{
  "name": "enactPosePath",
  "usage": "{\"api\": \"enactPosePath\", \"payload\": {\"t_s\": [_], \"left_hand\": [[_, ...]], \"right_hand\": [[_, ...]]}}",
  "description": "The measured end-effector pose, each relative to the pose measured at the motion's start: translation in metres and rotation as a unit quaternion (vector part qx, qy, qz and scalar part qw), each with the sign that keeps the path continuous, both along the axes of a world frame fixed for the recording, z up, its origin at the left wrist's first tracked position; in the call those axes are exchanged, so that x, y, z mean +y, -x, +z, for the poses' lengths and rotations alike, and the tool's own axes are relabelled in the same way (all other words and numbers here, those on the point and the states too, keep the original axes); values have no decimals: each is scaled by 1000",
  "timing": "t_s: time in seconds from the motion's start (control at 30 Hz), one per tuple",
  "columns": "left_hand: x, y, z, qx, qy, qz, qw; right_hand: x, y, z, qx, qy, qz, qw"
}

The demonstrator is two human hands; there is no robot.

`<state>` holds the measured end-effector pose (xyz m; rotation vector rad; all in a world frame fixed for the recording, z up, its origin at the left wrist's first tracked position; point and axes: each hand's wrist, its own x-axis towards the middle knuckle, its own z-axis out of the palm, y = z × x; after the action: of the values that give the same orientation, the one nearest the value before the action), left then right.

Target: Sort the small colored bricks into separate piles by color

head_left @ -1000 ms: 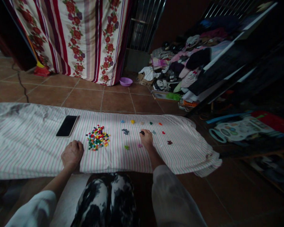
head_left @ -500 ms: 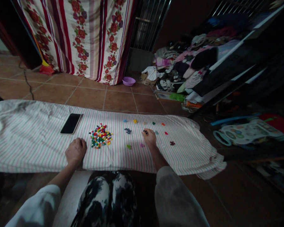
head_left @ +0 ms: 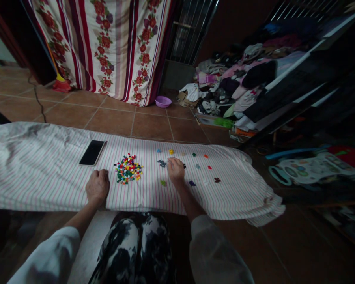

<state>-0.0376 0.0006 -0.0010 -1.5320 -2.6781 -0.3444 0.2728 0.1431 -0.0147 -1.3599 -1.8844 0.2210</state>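
My left hand rests curled on the striped cloth, left of a mixed pile of small coloured pieces. Whatever is inside its fingers, if anything, is hidden. My right hand is over the cloth with fingertips pressed together, just right of a dark grey group of pieces. I cannot make out what it pinches. Black pieces show at its right side. Around it lie small single-colour groups: yellow, lime green, dark blue, light grey and brown.
A phone lies on the cloth behind my left hand. Beyond the cloth are a purple basin, a floral curtain and heaped clothes. More groups, blue, dark green and orange, line the far side.
My right hand has moved left from the black pieces towards the dark grey group, uncovering the dark blue pieces. The left hand stays in place. The view has shifted slightly.
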Motion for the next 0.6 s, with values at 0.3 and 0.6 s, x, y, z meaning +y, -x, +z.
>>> {"api": "enactPosePath", "payload": {"t_s": [0.3, 0.6], "left_hand": [[1, 3, -7, 4, -11, 2, 1000], [2, 2, -8, 37, -16, 0, 999]], "right_hand": [[-31, 76, -14, -5, 98, 139, 985], [-43, 108, -7, -95, 125, 174, 972]]}}
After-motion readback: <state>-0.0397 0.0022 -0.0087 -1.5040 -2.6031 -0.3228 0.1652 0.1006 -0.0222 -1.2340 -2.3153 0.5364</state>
